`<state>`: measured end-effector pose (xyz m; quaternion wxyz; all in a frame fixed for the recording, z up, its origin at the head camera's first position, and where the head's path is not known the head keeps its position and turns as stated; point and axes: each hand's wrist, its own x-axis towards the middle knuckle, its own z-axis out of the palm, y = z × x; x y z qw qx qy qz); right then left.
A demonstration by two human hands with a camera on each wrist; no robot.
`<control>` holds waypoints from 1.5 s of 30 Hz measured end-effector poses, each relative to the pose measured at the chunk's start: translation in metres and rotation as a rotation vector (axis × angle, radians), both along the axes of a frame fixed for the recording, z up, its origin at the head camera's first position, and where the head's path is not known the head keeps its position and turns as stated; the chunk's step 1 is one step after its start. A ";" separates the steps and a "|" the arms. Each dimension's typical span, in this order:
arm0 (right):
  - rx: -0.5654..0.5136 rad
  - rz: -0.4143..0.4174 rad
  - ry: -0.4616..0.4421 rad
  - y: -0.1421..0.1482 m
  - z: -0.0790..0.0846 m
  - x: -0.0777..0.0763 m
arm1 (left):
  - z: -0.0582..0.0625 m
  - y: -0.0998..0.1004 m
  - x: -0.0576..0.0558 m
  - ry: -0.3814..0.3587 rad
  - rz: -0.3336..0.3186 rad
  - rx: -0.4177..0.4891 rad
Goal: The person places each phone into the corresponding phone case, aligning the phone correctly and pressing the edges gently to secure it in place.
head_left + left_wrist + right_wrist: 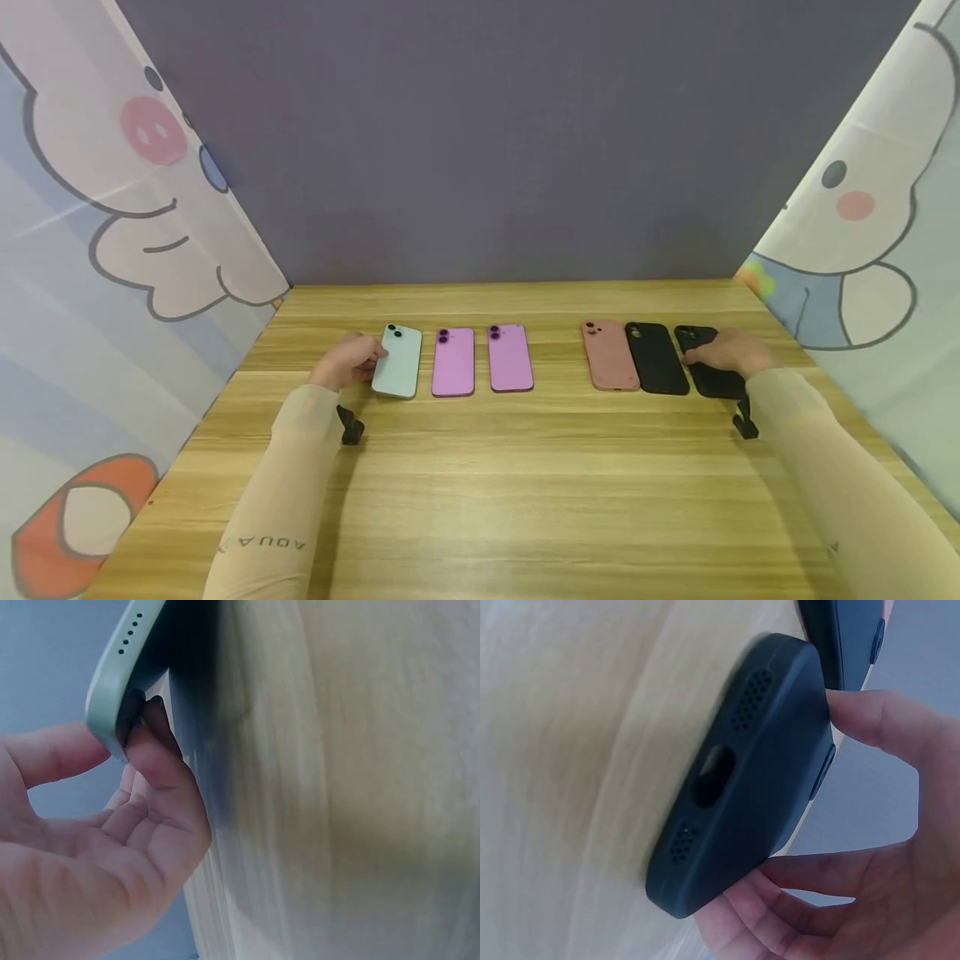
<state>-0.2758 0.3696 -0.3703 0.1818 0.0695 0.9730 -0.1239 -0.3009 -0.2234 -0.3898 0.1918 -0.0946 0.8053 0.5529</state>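
My left hand [349, 360] pinches a pale green smartphone [401, 367] by its left side, at the left end of a row. In the left wrist view thumb and fingers hold the phone's edge [109, 697], which is tilted up from the wood. My right hand [729, 350] grips a black phone case [714, 384] at the right end. The right wrist view has the thumb on one long side and the other fingers on the opposite side of this case [780, 765]. Its port cutout and speaker holes face the camera.
Two purple phones [453, 367] lie beside the green one. A pink case [611, 358] and another black case [660, 362] lie left of the gripped case. A grey panel [510, 150] rises behind the wooden table [510, 483], with cartoon-print cloth [67, 292] on both sides.
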 end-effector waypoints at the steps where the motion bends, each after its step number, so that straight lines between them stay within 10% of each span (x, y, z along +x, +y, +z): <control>1: -0.003 -0.004 0.000 0.000 0.000 0.000 | 0.000 0.000 0.000 0.003 -0.001 0.001; 23: -0.200 -0.056 0.060 0.004 -0.003 0.006 | -0.002 0.006 0.004 0.061 0.055 0.037; 45: -0.180 -0.043 0.119 -0.018 0.013 0.008 | 0.007 0.024 0.004 0.120 0.127 0.124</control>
